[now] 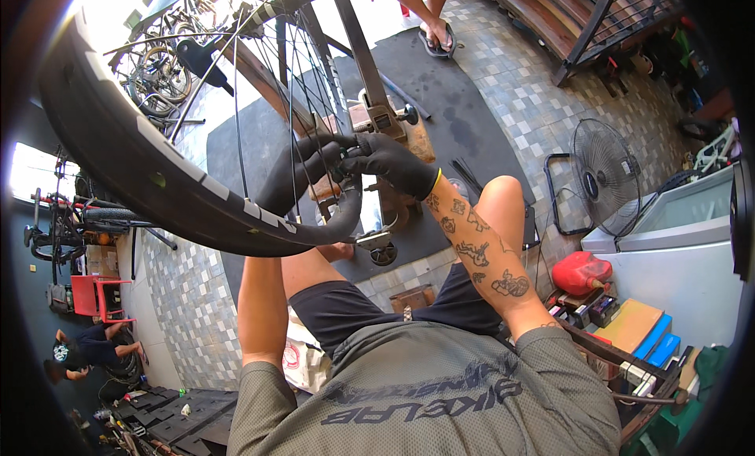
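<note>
A black bicycle wheel (pixel 134 153) with a deep rim and thin spokes stands in front of me, mounted in a metal stand (pixel 370 78). Both my hands wear black gloves and meet at the wheel's hub. My left hand (pixel 295 177) reaches through the spokes and grips the hub area. My right hand (pixel 389 163) closes on a small dark part at the hub, right beside the left hand. What exactly the fingers pinch is hidden by the gloves.
A black mat (pixel 440 102) lies under the stand on a tiled floor. Another person's sandalled foot (pixel 435 35) stands at the far edge. A standing fan (pixel 605 177), a red fuel can (pixel 580 271) and a white cabinet (pixel 676 251) are at my right. Bicycles (pixel 67 220) lean at left.
</note>
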`<state>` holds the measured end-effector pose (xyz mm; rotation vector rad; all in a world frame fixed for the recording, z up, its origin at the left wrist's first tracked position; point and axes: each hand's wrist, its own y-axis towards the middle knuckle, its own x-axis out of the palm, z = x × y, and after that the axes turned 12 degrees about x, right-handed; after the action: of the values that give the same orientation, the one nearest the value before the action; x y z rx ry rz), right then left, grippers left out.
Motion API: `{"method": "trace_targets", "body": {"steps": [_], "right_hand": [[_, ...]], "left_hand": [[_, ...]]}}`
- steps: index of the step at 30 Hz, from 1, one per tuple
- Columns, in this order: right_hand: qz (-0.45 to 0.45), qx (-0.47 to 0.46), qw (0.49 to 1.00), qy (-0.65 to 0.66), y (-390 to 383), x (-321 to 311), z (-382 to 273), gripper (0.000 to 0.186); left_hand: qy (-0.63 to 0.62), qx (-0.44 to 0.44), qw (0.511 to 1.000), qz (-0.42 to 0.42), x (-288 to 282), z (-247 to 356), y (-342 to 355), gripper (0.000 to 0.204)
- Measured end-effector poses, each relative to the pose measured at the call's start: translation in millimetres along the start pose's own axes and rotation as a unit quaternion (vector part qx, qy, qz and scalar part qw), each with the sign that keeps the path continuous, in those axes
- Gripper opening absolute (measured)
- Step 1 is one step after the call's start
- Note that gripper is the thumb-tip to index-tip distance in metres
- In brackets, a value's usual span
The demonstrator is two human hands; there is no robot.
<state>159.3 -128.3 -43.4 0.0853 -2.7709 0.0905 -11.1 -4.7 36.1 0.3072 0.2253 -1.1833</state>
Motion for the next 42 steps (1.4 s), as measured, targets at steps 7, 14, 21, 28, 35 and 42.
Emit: {"method": "trace_targets", "body": {"steps": [7,14,21,28,35,42], "right_hand": [[-0.033,-0.001,0.999,-0.018,0.3,-0.9,-1.8,0.037],[0.036,0.027,0.999,-0.028,-4.8,-2.3,-3.9,0.043],[0.03,0.034,0.999,-0.029,-18.8,-2.4,-14.0,0.036],[0.222,-0.061,0.973,0.004,-7.5,3.2,-17.8,0.025],[0.201,-0.066,0.969,-0.125,-37.2,19.7,-28.0,0.019],[0.133,-0.038,0.988,-0.065,-33.1,26.5,-20.9,0.018]], "left_hand": [[-0.136,-0.095,0.98,-0.106,-32.5,-33.2,3.2,0.045],[-0.079,0.011,0.997,0.017,5.7,-15.6,-3.8,0.037],[0.194,0.015,0.971,0.136,23.1,-8.8,-5.2,0.039],[-0.082,-0.006,0.982,0.167,8.3,4.8,-13.2,0.07],[-0.236,0.069,0.962,0.118,8.8,6.9,-10.4,0.092],[-0.146,0.05,0.981,0.121,8.2,4.1,1.3,0.07]]}}
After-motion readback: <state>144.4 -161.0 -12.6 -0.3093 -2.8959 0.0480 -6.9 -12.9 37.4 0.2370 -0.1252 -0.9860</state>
